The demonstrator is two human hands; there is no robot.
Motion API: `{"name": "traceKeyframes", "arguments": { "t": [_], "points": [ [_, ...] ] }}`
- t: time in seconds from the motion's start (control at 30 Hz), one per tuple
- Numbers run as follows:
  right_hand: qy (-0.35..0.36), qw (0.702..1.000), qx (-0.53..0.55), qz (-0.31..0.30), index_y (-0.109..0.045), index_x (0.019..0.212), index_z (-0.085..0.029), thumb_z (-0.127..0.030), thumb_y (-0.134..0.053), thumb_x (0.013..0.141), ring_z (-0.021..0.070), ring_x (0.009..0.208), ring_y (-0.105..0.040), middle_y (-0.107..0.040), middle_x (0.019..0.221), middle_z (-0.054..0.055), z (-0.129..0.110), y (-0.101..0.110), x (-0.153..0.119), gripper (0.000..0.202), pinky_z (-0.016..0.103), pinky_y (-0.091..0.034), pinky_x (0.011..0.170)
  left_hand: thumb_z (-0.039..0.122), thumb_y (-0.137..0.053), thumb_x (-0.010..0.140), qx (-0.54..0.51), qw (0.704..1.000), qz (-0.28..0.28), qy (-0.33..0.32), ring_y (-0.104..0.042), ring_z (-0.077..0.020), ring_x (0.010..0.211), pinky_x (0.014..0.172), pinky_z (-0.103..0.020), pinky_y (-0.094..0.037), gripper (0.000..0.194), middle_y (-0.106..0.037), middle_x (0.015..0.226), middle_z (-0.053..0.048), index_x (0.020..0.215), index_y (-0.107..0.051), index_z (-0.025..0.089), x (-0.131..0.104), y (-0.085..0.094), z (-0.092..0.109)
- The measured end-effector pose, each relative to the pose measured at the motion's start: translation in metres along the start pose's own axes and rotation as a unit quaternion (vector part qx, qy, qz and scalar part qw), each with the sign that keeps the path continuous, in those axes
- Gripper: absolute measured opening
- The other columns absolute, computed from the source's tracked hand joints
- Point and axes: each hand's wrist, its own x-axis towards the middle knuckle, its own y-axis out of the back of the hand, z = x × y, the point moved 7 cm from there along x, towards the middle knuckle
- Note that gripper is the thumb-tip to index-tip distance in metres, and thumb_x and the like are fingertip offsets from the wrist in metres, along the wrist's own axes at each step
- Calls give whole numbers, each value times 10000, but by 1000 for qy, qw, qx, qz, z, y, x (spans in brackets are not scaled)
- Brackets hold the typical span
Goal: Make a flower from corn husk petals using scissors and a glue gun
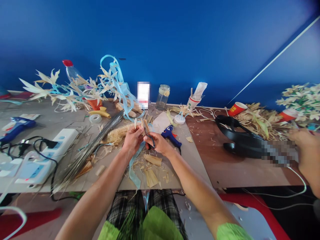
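I have the right hand wrapped around a pair of scissors, its fingers in the dark handles and the blades pointing up and away from the body. The left hand is pinched narrow on a small pale husk piece, which stands up out of the grip just left of the blades. From here it seems the blades are right beside the left fingertips, but the hands overlap too closely for me to tell whether metal touches husk.

Below the hands I see a light-blue ribbon, its upper part hidden by them, and loose husk scraps. A blue glue gun lies just beyond the right hand; a bundle of thin wires slants across the left side. At the far right edge, another person's hand is blurred and cut off, the thing near it pixelated.
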Motion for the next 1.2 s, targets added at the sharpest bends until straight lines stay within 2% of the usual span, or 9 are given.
{"name": "traceKeyframes", "arguments": {
  "t": [0.3,0.47,0.7,0.83,1.0,1.1,1.2],
  "points": [
    [-9,999,30,6,-480,706,-170,-607,-572,737,73,465,-384,-490,521,-44,12,0,3,448,221,-283,479,267,-767,593,-3,1000,8,8,-488,-93,373,359,-210,-403,312,-498,493,59,709,-494,169,-1,-2,1],
    [-12,999,38,8,-491,698,-164,-608,-579,730,75,469,-395,-504,514,-38,15,1,5,454,220,-285,481,258,-774,587,-6,999,31,6,-457,-69,369,371,-190,-378,304,-497,482,58,695,-509,157,2,2,-1],
    [-24,998,51,21,-485,706,-171,-603,-600,713,73,456,-383,-494,494,-49,18,3,4,447,217,-274,468,278,-773,596,-1,1000,20,6,-460,-62,393,397,-184,-372,291,-498,499,53,691,-530,149,5,3,-4],
    [-29,998,56,21,-468,705,-179,-597,-610,703,69,442,-364,-484,484,-56,19,4,4,441,215,-257,453,273,-776,594,-5,999,38,3,-418,-45,379,394,-177,-346,291,-466,488,66,682,-529,148,6,7,-4],
    [-24,997,55,47,-481,687,-178,-596,-604,710,73,444,-368,-479,485,-52,20,10,5,437,218,-261,457,283,-757,628,12,999,48,-4,-424,-33,396,416,-176,-359,257,-543,575,41,710,-553,150,7,11,-4],
    [-23,996,57,66,-480,665,-180,-601,-574,737,74,443,-358,-490,505,-38,19,17,5,438,224,-258,449,298,-746,648,27,998,49,-1,-378,-20,373,413,-165,-348,247,-494,521,57,686,-555,147,7,12,-3],
    [-24,996,64,53,-491,684,-183,-607,-548,756,75,439,-349,-497,529,-32,17,18,5,433,229,-247,436,298,-745,652,28,999,43,2,-333,-11,354,397,-159,-323,250,-458,490,70,668,-551,142,5,10,-1]
  ]
}}
